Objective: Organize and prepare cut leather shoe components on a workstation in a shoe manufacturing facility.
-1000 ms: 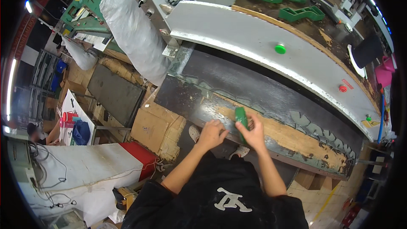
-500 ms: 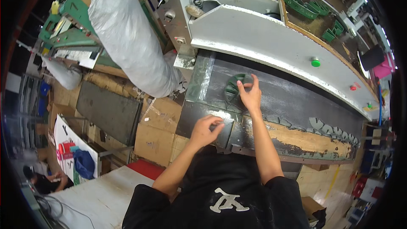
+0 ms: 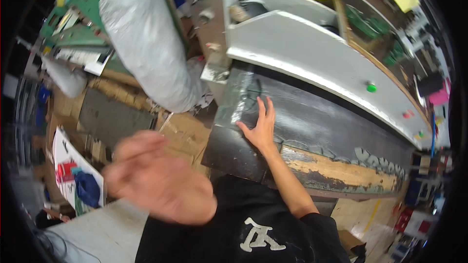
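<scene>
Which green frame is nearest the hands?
The green frame on the black board, by the right hand; the other green frames sit on the upper shelf.

The wearer's two hands (image 3: 161, 180) (image 3: 261, 130), two white sacks (image 3: 144, 44) (image 3: 69, 82) and two green buttons (image 3: 372, 88) (image 3: 421, 133) show.

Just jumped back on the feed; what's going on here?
A person in a black shirt is working at a dark board below a pale machine beam. The right hand, fingers spread, is over the board's left part, beside a green frame-like piece; contact is unclear. The left hand is raised near the camera, blurred, with nothing visibly held. Grey curved pieces lie toward the right.
</scene>
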### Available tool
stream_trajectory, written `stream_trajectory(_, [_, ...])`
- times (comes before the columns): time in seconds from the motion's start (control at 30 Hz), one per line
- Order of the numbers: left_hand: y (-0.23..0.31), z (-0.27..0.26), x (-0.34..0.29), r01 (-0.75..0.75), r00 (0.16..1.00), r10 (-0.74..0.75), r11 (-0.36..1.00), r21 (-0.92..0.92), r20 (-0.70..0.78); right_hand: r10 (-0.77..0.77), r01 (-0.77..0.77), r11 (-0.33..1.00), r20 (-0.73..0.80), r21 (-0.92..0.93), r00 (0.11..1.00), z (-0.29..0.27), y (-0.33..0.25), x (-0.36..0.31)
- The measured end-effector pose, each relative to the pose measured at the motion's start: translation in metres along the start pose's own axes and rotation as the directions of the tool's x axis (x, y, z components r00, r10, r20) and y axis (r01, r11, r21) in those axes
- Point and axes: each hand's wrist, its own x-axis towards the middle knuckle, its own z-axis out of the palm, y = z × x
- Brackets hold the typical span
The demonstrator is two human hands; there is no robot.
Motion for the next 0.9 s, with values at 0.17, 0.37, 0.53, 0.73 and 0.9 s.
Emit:
stream_trajectory(0.17, [0.066, -0.04, 0.057, -0.119, 0.923, -0.012, 0.942, -0.314, -0.385, 0.113, -0.126, 0.99, -0.183, -0.061, 0.977, 0.04, 0.002, 0.02])
stream_trajectory(0.37, [0.086, -0.054, 0.044, -0.007, 0.98, -0.036, 0.976, -0.216, -0.194, 0.104, -0.131, 0.956, -0.116, -0.261, 0.988, 0.066, 0.019, 0.011])
stream_trajectory(0.53, [0.004, -0.066, 0.005, -0.24, 0.956, 0.053, 0.707, 0.666, 0.289, 0.053, -0.07, 0.976, -0.087, -0.205, 0.995, 0.039, 0.046, 0.007])
stream_trajectory(0.73, [-0.123, -0.031, -0.096, 0.384, 0.827, -0.511, 0.819, 0.427, 0.236, 0.254, -0.232, 0.952, -0.089, 0.198, 0.963, -0.031, 0.069, 0.014])
stream_trajectory(0.9, [-0.173, 0.024, 0.003, 0.165, 0.937, -0.247, 0.936, 0.311, 0.245, -0.048, 0.057, 0.994, 0.098, -0.098, 0.994, -0.041, 0.037, 0.002])
